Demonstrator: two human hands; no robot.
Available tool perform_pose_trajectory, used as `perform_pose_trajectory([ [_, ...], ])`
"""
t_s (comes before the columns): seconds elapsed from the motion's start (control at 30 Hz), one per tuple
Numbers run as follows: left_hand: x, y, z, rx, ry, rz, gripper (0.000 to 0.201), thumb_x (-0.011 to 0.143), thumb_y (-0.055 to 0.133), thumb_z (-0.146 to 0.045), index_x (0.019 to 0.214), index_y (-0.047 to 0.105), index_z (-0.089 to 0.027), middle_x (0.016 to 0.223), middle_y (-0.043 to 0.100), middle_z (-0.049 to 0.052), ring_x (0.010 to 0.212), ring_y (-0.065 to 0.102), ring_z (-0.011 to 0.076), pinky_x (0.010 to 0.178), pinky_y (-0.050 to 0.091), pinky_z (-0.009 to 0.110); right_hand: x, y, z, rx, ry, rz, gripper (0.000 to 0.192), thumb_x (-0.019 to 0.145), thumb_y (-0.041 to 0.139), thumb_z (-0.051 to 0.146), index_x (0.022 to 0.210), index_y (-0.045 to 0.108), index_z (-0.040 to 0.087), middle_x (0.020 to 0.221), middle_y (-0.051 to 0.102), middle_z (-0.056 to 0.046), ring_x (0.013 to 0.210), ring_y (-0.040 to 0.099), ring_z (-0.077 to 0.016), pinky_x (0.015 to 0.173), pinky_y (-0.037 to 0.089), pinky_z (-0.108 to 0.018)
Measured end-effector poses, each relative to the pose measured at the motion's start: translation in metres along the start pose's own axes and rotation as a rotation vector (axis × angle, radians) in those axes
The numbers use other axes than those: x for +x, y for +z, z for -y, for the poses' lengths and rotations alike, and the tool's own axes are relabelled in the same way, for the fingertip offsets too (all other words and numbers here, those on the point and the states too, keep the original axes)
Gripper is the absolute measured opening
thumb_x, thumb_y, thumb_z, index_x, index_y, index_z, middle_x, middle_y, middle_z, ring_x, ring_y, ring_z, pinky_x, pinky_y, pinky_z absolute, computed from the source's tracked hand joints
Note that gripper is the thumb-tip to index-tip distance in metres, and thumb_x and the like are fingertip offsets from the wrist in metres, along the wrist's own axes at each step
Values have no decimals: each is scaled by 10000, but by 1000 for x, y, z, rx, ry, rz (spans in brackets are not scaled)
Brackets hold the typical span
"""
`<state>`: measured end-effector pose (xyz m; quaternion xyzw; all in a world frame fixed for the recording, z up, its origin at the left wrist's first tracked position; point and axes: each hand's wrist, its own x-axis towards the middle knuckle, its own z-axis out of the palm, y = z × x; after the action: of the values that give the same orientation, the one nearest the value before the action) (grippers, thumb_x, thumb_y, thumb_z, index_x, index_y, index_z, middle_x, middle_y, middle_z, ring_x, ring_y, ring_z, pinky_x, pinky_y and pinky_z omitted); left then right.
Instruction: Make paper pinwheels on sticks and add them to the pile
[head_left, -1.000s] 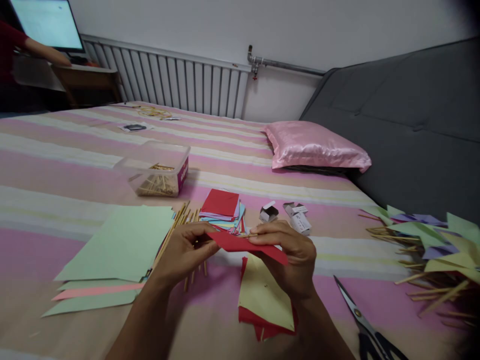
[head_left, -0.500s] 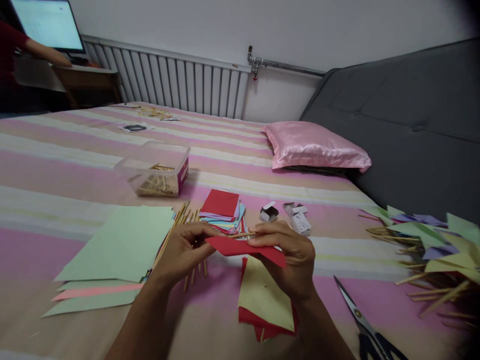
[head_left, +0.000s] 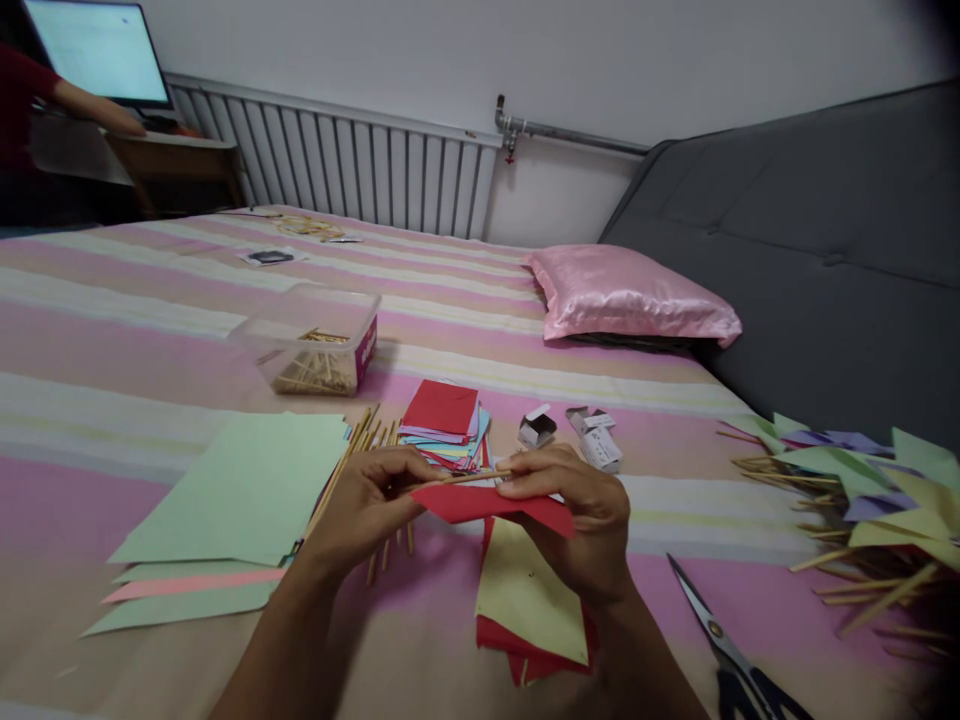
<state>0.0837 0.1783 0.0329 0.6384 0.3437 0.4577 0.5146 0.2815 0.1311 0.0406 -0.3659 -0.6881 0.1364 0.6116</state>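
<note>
While both hands hover low over the bed (head_left: 112, 340), a red paper (head_left: 491, 503) stretches between them, with a thin stick (head_left: 459, 479) lying along its top edge. The left hand (head_left: 367, 510) pinches the paper's left end and the stick between thumb and fingertips. The right hand (head_left: 589, 515) curls around the paper's right end, thumb on top, fingers tucked beneath.

Directly below the red paper, at 6 o'clock, a yellow sheet (head_left: 529, 590) lies on more red sheets (head_left: 525, 655). At 12 o'clock sits a stack of small coloured squares (head_left: 444, 425), red on top. Loose sticks (head_left: 360, 445) lie by the left hand, partly under it. At 9 o'clock green sheets (head_left: 240, 485) are spread out, one pink sheet among them. A clear tub (head_left: 311, 340) holding sticks stands at 11 o'clock. Two small white boxes (head_left: 592, 435) lie at 1 o'clock. Scissors (head_left: 731, 650) rest at 4 o'clock, and a heap of paper flags on sticks (head_left: 862, 490) fills 3 o'clock. A pink pillow (head_left: 630, 295) lies farther up the bed. Another person's arm (head_left: 94, 105) rests by a monitor (head_left: 94, 50) at far 10 o'clock.
</note>
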Motion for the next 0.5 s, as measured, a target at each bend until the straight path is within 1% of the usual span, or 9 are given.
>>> perform_pose_trajectory([
  [0.17, -1, 0, 0, -52, -24, 5, 81, 603, 755, -138, 661, 731, -188, 670, 675, 24, 623, 600, 121, 565, 454, 188, -1, 1, 0, 19, -8, -14, 224, 664, 697, 54, 765, 690, 253, 816, 713, 15, 742, 651, -161, 734, 444, -335],
  [0.3, -1, 0, -1, -42, -10, 26, 81, 624, 742, -141, 681, 736, -198, 677, 679, 23, 624, 599, 118, 564, 450, 185, 0, 1, 1, 14, -4, -26, 205, 667, 698, 68, 760, 690, 250, 815, 712, 11, 740, 650, -159, 732, 442, -332],
  [0.5, -1, 0, 0, -34, -2, 26, 80, 626, 740, -153, 686, 737, -206, 679, 677, 22, 630, 597, 121, 566, 443, 190, -1, 2, 0, 0, 5, -36, 209, 653, 708, 67, 751, 685, 250, 815, 714, 19, 744, 650, -156, 732, 444, -326],
])
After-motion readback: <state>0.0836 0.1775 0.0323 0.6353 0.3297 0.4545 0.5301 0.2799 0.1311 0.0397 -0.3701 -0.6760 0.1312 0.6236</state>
